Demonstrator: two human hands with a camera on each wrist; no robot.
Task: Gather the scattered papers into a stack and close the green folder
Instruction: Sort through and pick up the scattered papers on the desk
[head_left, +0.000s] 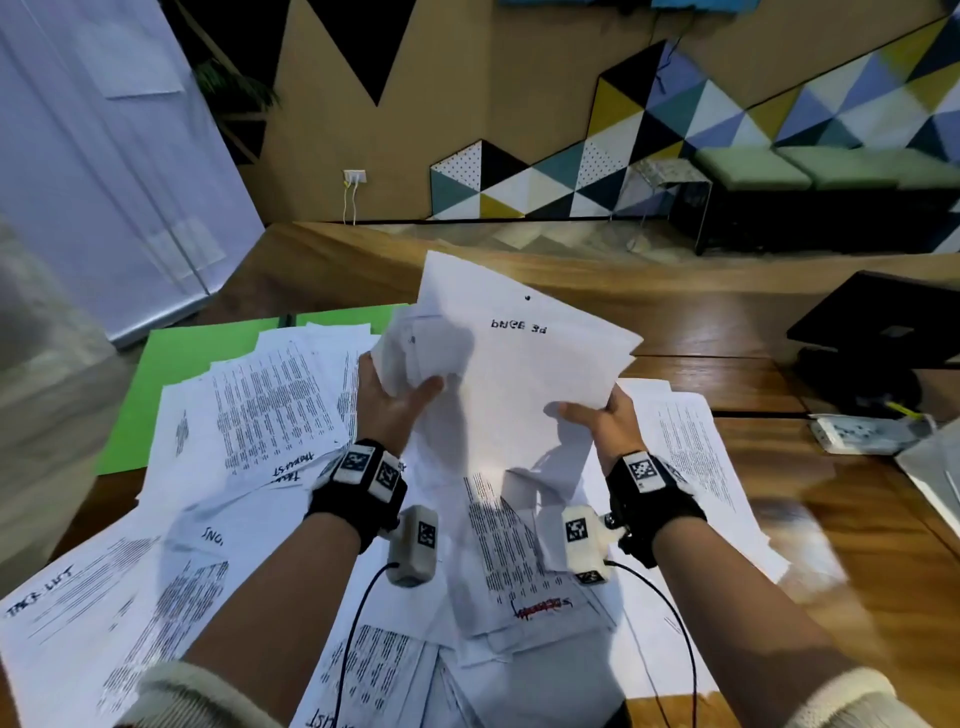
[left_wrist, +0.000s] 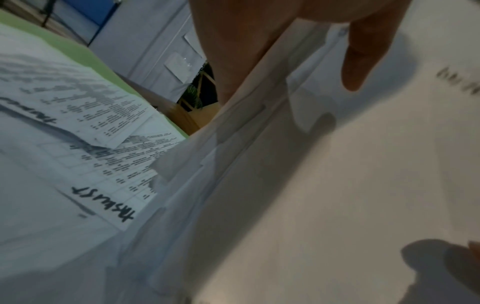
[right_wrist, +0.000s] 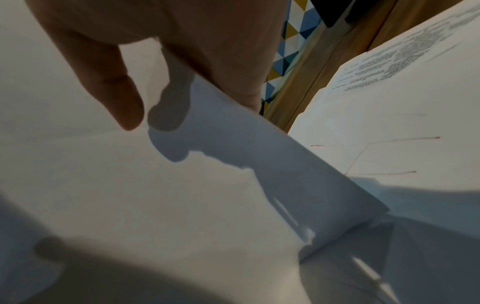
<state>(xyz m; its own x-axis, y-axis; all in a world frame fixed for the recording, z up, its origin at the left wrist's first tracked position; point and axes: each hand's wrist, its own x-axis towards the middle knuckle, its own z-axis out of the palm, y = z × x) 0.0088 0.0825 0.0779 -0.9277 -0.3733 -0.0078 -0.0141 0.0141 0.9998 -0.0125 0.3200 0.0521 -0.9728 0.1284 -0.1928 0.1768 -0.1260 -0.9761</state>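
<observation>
From the head view, I hold a bundle of sheets (head_left: 519, 374) lifted above the desk (head_left: 779, 467), between my left hand (head_left: 387, 402) and my right hand (head_left: 605, 421). Each thumb lies on top of the bundle and the fingers go under it, so both hands pinch its side edges. Many loose papers (head_left: 270, 410) lie scattered below and around my arms. The green folder (head_left: 156, 384) lies open at the left, partly covered by sheets.

In the left wrist view, the left thumb (left_wrist: 363, 61) presses on the top sheet, and the edges of the bundle (left_wrist: 233, 144) are uneven, like steps. The green folder (left_wrist: 72, 49) shows behind printed pages.

In the right wrist view, the right thumb (right_wrist: 114, 98) rests on the top sheet (right_wrist: 155, 195), the fingers below; more printed pages (right_wrist: 402, 82) lie beside it on the desk.

I judge that the gathering step is in hand, only partly done. Next I should square the bundle and then collect the remaining sheets; the folder cannot be closed yet.
</observation>
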